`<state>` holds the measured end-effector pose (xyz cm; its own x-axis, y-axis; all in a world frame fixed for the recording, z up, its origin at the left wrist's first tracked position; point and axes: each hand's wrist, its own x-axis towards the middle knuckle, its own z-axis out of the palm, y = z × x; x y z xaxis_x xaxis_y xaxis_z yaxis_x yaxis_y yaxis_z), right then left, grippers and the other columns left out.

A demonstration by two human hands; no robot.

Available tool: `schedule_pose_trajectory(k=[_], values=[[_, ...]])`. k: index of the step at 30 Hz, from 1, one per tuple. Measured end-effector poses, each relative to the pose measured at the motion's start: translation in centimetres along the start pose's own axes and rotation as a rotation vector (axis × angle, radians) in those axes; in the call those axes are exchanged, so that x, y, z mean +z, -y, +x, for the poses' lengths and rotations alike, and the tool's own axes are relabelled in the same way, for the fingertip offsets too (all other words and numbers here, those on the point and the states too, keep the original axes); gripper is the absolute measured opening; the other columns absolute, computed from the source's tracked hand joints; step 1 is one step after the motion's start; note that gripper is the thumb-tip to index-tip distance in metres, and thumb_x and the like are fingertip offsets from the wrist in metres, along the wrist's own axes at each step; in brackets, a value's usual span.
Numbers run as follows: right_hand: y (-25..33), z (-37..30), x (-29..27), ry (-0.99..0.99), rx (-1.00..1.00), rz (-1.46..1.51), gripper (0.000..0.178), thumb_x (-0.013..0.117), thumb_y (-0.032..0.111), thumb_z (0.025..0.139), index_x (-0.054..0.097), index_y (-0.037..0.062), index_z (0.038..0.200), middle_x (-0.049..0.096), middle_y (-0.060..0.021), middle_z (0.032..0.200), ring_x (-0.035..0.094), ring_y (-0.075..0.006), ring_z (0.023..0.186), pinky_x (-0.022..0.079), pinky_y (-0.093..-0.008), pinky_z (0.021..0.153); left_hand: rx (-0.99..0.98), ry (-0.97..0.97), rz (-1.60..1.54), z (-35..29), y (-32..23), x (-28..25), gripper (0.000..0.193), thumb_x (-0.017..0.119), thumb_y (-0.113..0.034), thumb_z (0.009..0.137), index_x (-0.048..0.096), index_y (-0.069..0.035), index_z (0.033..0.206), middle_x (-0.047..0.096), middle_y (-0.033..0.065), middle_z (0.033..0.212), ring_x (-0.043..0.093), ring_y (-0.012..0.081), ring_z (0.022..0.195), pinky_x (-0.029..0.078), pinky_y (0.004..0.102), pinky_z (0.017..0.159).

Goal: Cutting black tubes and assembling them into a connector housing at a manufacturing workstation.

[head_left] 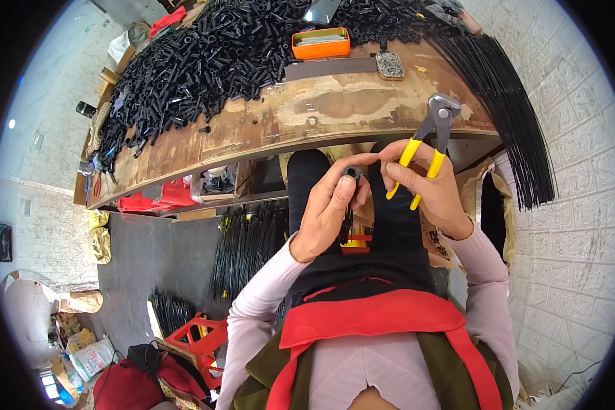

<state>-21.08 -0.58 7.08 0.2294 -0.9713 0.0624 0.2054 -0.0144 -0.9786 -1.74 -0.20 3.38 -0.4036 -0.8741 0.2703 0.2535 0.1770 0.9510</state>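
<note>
My left hand (pixel 326 203) is closed round a short black tube (pixel 351 172), its round open end facing up between thumb and fingers. The left index finger stretches across to the fingertips of my right hand (pixel 439 186). Held in that right hand is a pair of end-cutting pincers (pixel 443 113) with yellow handles, the grey metal head pointing up and away. My right thumb and index finger come together near the left fingertip; whether something small is pinched there I cannot make out. Both hands are above my lap, just in front of the table edge.
Many short black tubes (pixel 205 68) are heaped on the worn wooden table (pixel 307 113). An orange box (pixel 321 44) and a small container of silvery bits (pixel 389 66) stand beyond my hands. Long black rods (pixel 512 116) hang over the right edge. Below left are more black rods (pixel 242 246) and a red stool (pixel 201 342).
</note>
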Motion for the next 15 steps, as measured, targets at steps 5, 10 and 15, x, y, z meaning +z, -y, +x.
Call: schedule_pose_trajectory(k=[5, 10, 15], values=[[-1.2, 0.0, -0.4, 0.022, -0.022, 0.062, 0.012, 0.064, 0.005, 0.092, 0.059, 0.0015, 0.101, 0.059, -0.0035, 0.082, 0.06, -0.0119, 0.075, 0.047, -0.0239, 0.068, -0.005, -0.018, 0.001, 0.4, -0.4, 0.3, 0.056, 0.035, -0.045, 0.105, 0.048, 0.002, 0.135, 0.046, -0.0012, 0.075, 0.039, 0.0076, 0.07, 0.034, 0.0217, 0.064], [-2.1, -0.1, -0.1, 0.035, -0.081, 0.061, 0.011, 0.063, 0.006, 0.093, 0.058, 0.0009, 0.101, 0.059, -0.0041, 0.081, 0.06, -0.0126, 0.073, 0.047, -0.0248, 0.067, -0.017, 0.011, -0.005, 0.7, -0.1, 0.5, 0.059, 0.033, -0.046, 0.105, 0.047, 0.004, 0.134, 0.047, -0.0008, 0.076, 0.041, 0.0076, 0.071, 0.034, 0.0219, 0.064], [-2.4, 0.2, -0.3, 0.031, -0.078, 0.087, 0.012, 0.063, 0.006, 0.093, 0.057, 0.0, 0.101, 0.06, -0.0052, 0.082, 0.06, -0.0134, 0.073, 0.048, -0.0257, 0.068, -0.009, 0.004, -0.006, 1.1, 0.0, 0.6, 0.059, 0.033, -0.046, 0.105, 0.047, 0.004, 0.134, 0.047, -0.0004, 0.077, 0.042, 0.0075, 0.071, 0.034, 0.022, 0.064]])
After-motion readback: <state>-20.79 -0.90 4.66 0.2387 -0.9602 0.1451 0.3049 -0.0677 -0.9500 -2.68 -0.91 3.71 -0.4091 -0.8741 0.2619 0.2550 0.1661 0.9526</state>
